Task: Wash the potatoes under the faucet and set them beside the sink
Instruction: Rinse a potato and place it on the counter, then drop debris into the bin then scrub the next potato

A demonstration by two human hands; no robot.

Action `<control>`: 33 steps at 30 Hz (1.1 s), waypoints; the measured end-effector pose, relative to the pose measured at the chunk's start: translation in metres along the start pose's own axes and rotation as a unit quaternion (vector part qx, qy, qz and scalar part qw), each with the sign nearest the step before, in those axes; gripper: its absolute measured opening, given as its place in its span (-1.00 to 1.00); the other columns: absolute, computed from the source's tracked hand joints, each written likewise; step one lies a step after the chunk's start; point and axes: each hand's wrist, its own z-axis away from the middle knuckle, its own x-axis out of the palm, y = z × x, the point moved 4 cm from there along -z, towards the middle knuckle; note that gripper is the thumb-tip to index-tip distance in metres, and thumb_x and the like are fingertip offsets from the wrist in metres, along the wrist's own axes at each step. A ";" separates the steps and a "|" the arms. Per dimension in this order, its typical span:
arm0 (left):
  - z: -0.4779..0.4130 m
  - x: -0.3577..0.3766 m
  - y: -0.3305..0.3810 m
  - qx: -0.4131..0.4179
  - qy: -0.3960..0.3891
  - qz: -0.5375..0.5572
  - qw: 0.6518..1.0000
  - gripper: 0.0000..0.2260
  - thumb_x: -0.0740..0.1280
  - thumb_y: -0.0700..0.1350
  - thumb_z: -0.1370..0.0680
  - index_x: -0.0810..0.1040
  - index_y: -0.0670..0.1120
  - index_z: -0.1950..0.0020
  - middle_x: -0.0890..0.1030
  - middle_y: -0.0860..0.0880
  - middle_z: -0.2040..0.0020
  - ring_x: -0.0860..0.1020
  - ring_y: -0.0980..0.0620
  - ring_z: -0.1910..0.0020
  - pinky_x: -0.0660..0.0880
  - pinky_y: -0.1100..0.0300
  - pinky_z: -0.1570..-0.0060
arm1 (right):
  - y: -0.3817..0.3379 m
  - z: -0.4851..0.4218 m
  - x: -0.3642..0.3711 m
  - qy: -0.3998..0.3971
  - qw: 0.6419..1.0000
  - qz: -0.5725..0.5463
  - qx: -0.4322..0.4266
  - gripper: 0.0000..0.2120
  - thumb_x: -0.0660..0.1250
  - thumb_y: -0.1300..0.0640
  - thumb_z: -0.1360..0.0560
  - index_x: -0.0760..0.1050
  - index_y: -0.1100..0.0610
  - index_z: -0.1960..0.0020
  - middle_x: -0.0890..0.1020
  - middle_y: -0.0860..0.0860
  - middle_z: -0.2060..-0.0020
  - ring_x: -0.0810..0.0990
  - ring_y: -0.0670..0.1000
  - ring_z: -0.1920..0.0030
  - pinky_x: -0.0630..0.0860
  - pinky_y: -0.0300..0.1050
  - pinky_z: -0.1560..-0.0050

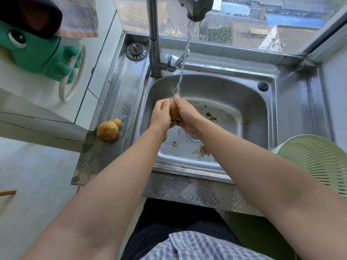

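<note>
Both hands clasp one potato (pixel 174 111) under the running faucet (pixel 196 8), left hand (pixel 161 115) and right hand (pixel 185 114) curled around it, long axis pointing away, while the washed potatoes (pixel 109 130) wait out beyond the left hand, nearer that arm.

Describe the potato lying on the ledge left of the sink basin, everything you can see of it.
The potato is knobbly and golden brown, a big rounded body with a smaller lobe at its upper right. Its skin looks wet and glossy. It lies at the near left corner of the sink ledge, where patterned steel meets the dark stone counter. Only that surface touches it; the left hand and right hand are over the basin.
</note>
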 end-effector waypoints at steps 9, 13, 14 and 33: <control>-0.007 -0.007 -0.007 -0.019 -0.003 -0.077 0.997 -0.71 0.13 -0.01 -0.66 0.37 -0.02 -0.37 0.53 -0.04 -0.07 0.51 -0.07 -0.01 0.49 0.07 0.11 | 0.001 0.002 -0.005 -0.045 0.999 0.006 -0.028 -0.79 0.13 0.12 -0.61 0.52 0.15 0.05 0.52 0.07 0.25 0.45 -0.04 0.27 0.41 -0.16 0.20; -0.011 -0.011 -0.024 -0.053 -0.020 -0.153 0.987 -0.76 0.19 -0.09 -0.62 0.49 -0.09 -0.24 0.53 -0.09 -0.03 0.48 -0.07 0.01 0.43 0.10 0.04 | 0.018 -0.008 -0.023 0.046 0.994 0.090 0.029 -0.73 0.26 0.05 -0.42 0.42 0.18 -0.05 0.45 0.03 0.34 0.39 -0.03 0.37 0.44 -0.20 0.32; -0.011 -0.014 -0.028 -0.056 -0.021 -0.164 0.985 -0.81 0.20 -0.11 -0.61 0.55 -0.10 -0.13 0.53 -0.10 0.00 0.47 -0.07 0.02 0.41 0.10 0.03 | 0.027 -0.010 -0.028 0.056 0.991 0.112 0.053 -0.64 0.28 0.04 -0.40 0.41 0.19 -0.13 0.47 0.05 0.30 0.42 -0.02 0.34 0.46 -0.19 0.32; 0.033 -0.042 -0.056 0.030 0.034 -0.279 0.959 -0.75 0.16 -0.16 -0.61 0.63 -0.09 -0.11 0.66 -0.09 -0.06 0.54 -0.03 0.02 0.41 0.16 0.07 | 0.120 -0.037 -0.044 0.010 0.841 0.528 0.118 -0.56 0.30 0.19 -0.54 0.34 0.24 -0.38 0.54 0.22 -0.21 0.49 0.11 0.03 0.55 0.04 -0.09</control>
